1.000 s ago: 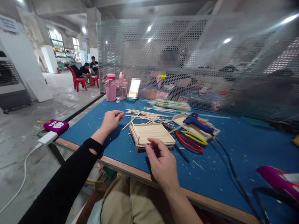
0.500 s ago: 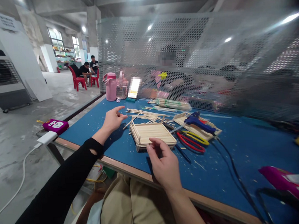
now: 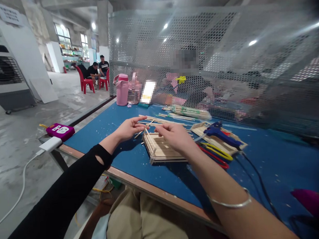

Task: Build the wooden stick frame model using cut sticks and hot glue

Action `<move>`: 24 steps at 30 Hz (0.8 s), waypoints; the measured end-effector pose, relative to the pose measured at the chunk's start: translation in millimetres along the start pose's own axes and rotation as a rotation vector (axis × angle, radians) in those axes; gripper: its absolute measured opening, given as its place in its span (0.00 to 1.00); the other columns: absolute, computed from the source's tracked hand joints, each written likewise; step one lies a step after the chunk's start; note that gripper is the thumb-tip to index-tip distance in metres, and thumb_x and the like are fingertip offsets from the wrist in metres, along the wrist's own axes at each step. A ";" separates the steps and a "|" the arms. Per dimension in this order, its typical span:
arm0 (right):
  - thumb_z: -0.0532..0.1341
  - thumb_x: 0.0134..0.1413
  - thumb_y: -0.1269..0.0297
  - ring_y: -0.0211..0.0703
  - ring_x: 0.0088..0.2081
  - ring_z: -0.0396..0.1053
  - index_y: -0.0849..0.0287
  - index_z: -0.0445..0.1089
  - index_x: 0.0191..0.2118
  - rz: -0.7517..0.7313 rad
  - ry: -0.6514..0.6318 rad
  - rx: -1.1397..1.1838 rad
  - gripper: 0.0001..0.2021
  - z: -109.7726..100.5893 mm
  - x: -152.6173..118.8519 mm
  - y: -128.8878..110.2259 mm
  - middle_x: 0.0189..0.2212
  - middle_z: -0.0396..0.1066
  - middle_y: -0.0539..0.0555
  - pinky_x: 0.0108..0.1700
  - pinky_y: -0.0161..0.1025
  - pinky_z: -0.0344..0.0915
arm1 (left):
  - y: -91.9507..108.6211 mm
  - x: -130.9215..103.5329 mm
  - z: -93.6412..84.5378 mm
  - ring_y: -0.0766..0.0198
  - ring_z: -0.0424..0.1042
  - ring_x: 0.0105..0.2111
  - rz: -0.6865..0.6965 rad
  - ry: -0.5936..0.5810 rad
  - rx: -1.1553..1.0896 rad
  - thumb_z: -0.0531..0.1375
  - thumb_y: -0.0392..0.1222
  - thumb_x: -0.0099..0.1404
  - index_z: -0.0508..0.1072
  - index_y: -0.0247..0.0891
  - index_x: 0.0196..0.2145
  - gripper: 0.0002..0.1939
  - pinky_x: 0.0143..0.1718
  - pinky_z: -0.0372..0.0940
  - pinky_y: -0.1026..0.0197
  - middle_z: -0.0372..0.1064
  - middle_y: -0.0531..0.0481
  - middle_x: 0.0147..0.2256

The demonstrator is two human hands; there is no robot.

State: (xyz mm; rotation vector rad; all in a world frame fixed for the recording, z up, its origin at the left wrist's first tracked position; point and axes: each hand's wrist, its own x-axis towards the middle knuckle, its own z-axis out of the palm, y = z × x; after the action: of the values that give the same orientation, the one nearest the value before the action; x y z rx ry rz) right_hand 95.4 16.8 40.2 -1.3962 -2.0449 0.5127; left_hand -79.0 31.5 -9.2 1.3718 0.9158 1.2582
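A small tray-like frame of pale wooden sticks (image 3: pixel 164 152) lies near the front of the blue table, a slanting stick along its left side. At its back left corner, my left hand (image 3: pixel 128 129) has the index finger stretched out and the other fingers loosely bent; I see nothing held in it. My right hand (image 3: pixel 173 134) reaches over the frame with thumb and fingertips drawn together. Whatever may be between them is too small to make out. Loose thin sticks (image 3: pixel 159 119) lie just behind both hands.
Right of the frame lie a blue glue gun (image 3: pixel 223 135), yellow-and-red-handled pliers (image 3: pixel 218 151) and another stick piece (image 3: pixel 200 128). Bagged sticks (image 3: pixel 192 112) and a pink bottle (image 3: pixel 122 90) stand farther back, before a perforated metal screen (image 3: pixel 146 46). A purple power socket (image 3: pixel 60 132) sits left.
My right hand has moved from the frame's front edge up and over to its back left, its fingers closing together. My left hand has shifted slightly right, closer to the frame's corner.
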 end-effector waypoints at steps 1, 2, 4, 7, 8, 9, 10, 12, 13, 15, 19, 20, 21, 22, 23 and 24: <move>0.54 0.49 0.57 0.35 0.18 0.57 0.60 0.71 0.22 0.015 -0.024 -0.006 0.15 3.6 3.3 0.8 0.14 0.62 0.47 0.22 0.34 0.50 | -0.3 0.0 0.2 0.65 0.75 0.36 0.003 -0.002 -0.007 0.58 0.23 0.56 0.66 0.36 0.52 0.26 0.44 0.64 0.61 0.77 0.47 0.32; 0.53 0.49 0.55 0.35 0.18 0.57 0.61 0.72 0.22 0.021 -0.034 -0.003 0.17 7.3 4.7 1.6 0.14 0.62 0.48 0.21 0.34 0.50 | -0.5 0.1 0.3 0.65 0.74 0.36 0.004 -0.002 -0.013 0.58 0.23 0.55 0.67 0.36 0.52 0.26 0.44 0.64 0.60 0.77 0.47 0.32; 0.53 0.49 0.51 0.35 0.19 0.56 0.61 0.72 0.22 0.018 -0.031 0.014 0.20 13.5 3.6 2.7 0.15 0.62 0.48 0.22 0.34 0.49 | -0.9 0.7 0.1 0.65 0.74 0.35 0.008 0.007 -0.025 0.58 0.22 0.54 0.66 0.36 0.52 0.27 0.44 0.64 0.60 0.77 0.47 0.32; 0.54 0.47 0.48 0.34 0.18 0.54 0.62 0.70 0.19 0.022 -0.026 0.042 0.22 17.7 -1.2 2.0 0.14 0.59 0.47 0.22 0.34 0.48 | -1.4 1.9 0.2 0.66 0.74 0.34 0.007 0.032 -0.048 0.59 0.22 0.53 0.66 0.35 0.51 0.27 0.44 0.64 0.59 0.76 0.49 0.30; 0.55 0.46 0.47 0.33 0.18 0.53 0.62 0.68 0.17 0.026 -0.031 0.048 0.22 17.9 -2.6 1.2 0.13 0.57 0.47 0.22 0.34 0.47 | -1.6 2.3 0.3 0.66 0.74 0.33 0.004 0.035 -0.059 0.60 0.22 0.53 0.66 0.35 0.51 0.28 0.44 0.64 0.59 0.76 0.50 0.29; 0.55 0.46 0.48 0.33 0.18 0.52 0.61 0.66 0.16 0.028 -0.042 0.053 0.22 17.8 -3.8 0.2 0.12 0.56 0.46 0.22 0.34 0.46 | -1.8 2.7 0.4 0.66 0.74 0.33 -0.001 0.037 -0.074 0.60 0.22 0.52 0.66 0.34 0.51 0.28 0.44 0.64 0.59 0.76 0.51 0.28; 0.55 0.46 0.49 0.33 0.17 0.51 0.61 0.65 0.14 0.029 -0.056 0.057 0.21 17.5 -4.8 -0.8 0.12 0.55 0.46 0.22 0.34 0.46 | -2.1 3.0 0.5 0.66 0.74 0.33 -0.007 0.036 -0.091 0.60 0.22 0.52 0.66 0.34 0.51 0.28 0.44 0.64 0.59 0.75 0.51 0.27; 0.56 0.45 0.51 0.32 0.17 0.52 0.61 0.63 0.13 0.030 -0.075 0.062 0.20 17.0 -6.2 -2.7 0.11 0.55 0.46 0.22 0.34 0.47 | -2.8 3.6 0.5 0.67 0.74 0.32 -0.011 0.032 -0.126 0.61 0.21 0.51 0.66 0.32 0.51 0.29 0.44 0.64 0.59 0.74 0.52 0.25; 0.57 0.45 0.52 0.33 0.18 0.52 0.61 0.64 0.13 0.032 -0.079 0.066 0.19 16.9 -6.6 -3.3 0.11 0.56 0.46 0.23 0.34 0.48 | -3.3 3.8 0.3 0.67 0.74 0.31 -0.009 0.029 -0.140 0.61 0.21 0.50 0.66 0.31 0.51 0.29 0.44 0.63 0.59 0.74 0.52 0.25; 0.57 0.44 0.54 0.33 0.18 0.53 0.61 0.65 0.15 0.040 -0.072 0.077 0.18 17.2 -7.2 -3.9 0.12 0.58 0.47 0.23 0.34 0.49 | -4.3 4.1 -0.2 0.67 0.74 0.31 -0.001 0.023 -0.157 0.61 0.21 0.50 0.66 0.31 0.51 0.29 0.43 0.63 0.59 0.74 0.52 0.25; 0.57 0.44 0.54 0.33 0.18 0.53 0.62 0.68 0.17 0.048 -0.063 0.094 0.17 18.4 -7.7 -3.0 0.12 0.58 0.47 0.23 0.34 0.49 | -5.4 4.3 -0.7 0.67 0.73 0.30 -0.002 0.021 -0.160 0.61 0.22 0.50 0.68 0.32 0.49 0.27 0.43 0.63 0.59 0.74 0.51 0.26; 0.57 0.44 0.54 0.33 0.18 0.53 0.62 0.69 0.17 0.045 -0.062 0.095 0.16 18.8 -7.8 -2.6 0.12 0.58 0.46 0.23 0.34 0.48 | -5.5 4.2 -0.6 0.67 0.73 0.30 -0.003 0.024 -0.159 0.61 0.22 0.50 0.69 0.32 0.49 0.27 0.43 0.63 0.59 0.74 0.51 0.25; 0.57 0.44 0.54 0.33 0.18 0.52 0.62 0.69 0.18 0.038 -0.059 0.095 0.16 19.2 -7.7 -2.1 0.12 0.58 0.46 0.23 0.34 0.48 | -5.4 4.2 -0.6 0.67 0.73 0.31 -0.002 0.026 -0.159 0.61 0.22 0.50 0.69 0.32 0.48 0.26 0.43 0.63 0.59 0.74 0.51 0.25; 0.57 0.44 0.53 0.33 0.18 0.52 0.62 0.69 0.18 0.029 -0.055 0.093 0.17 19.5 -7.4 -1.4 0.12 0.57 0.46 0.23 0.34 0.48 | -5.4 4.1 -0.6 0.67 0.73 0.31 -0.002 0.027 -0.158 0.61 0.22 0.50 0.69 0.32 0.48 0.26 0.43 0.63 0.59 0.74 0.51 0.25; 0.56 0.45 0.52 0.33 0.18 0.52 0.62 0.69 0.18 0.020 -0.051 0.086 0.18 19.9 -6.8 -0.7 0.12 0.57 0.46 0.23 0.34 0.47 | -5.3 4.0 -0.6 0.67 0.73 0.31 0.000 0.028 -0.157 0.61 0.22 0.50 0.70 0.32 0.48 0.25 0.43 0.63 0.59 0.75 0.50 0.26; 0.55 0.46 0.51 0.33 0.18 0.53 0.62 0.69 0.17 0.012 -0.048 0.077 0.20 20.1 -5.7 0.1 0.12 0.57 0.47 0.23 0.34 0.47 | -5.3 4.0 -0.8 0.67 0.73 0.30 0.002 0.025 -0.156 0.62 0.23 0.50 0.70 0.32 0.47 0.25 0.43 0.63 0.59 0.75 0.50 0.26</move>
State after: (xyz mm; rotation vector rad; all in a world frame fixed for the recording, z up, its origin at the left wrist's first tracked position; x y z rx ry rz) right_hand 83.6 11.9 23.7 -1.3631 -2.0340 0.6293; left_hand -78.6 36.5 -13.5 1.2369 0.8156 1.3228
